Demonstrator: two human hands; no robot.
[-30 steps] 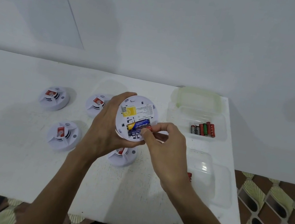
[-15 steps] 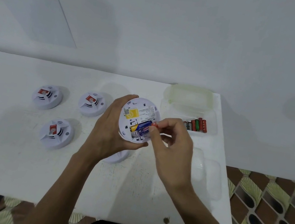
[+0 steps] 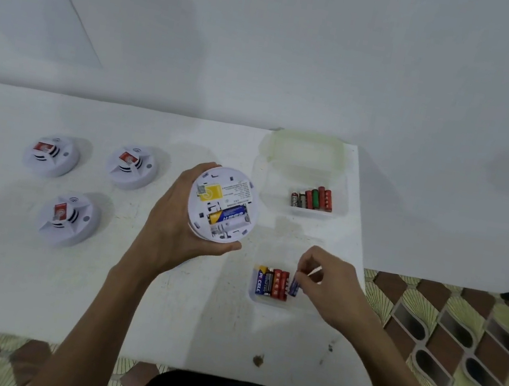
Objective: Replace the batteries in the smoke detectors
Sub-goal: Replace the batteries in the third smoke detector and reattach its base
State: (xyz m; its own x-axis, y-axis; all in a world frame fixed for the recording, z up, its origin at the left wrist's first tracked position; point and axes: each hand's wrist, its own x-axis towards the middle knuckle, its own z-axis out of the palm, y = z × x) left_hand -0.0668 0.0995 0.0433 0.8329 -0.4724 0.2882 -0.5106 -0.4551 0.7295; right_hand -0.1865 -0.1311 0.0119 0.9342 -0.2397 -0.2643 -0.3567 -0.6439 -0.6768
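head view: a white table (image 3: 28,289) against a white wall, seen from above, patterned floor to the right.
left hand (image 3: 173,229): wrapped around a round white smoke detector (image 3: 223,204), lifted above the table with its back facing up.
detector's back: a yellow sticker and an open bay with one blue and yellow battery (image 3: 228,216) lying in it; the slot beside it looks empty.
right hand (image 3: 328,286): fingertips pinched on a small blue battery (image 3: 294,286) at the right end of a row.
near tray (image 3: 269,299): clear, holds that row of batteries (image 3: 271,282), blue, yellow and red.
far tray (image 3: 341,187): clear, with a row of red, green and dark batteries (image 3: 312,198).
left side of table: three more detectors (image 3: 68,218), well apart, faces up.
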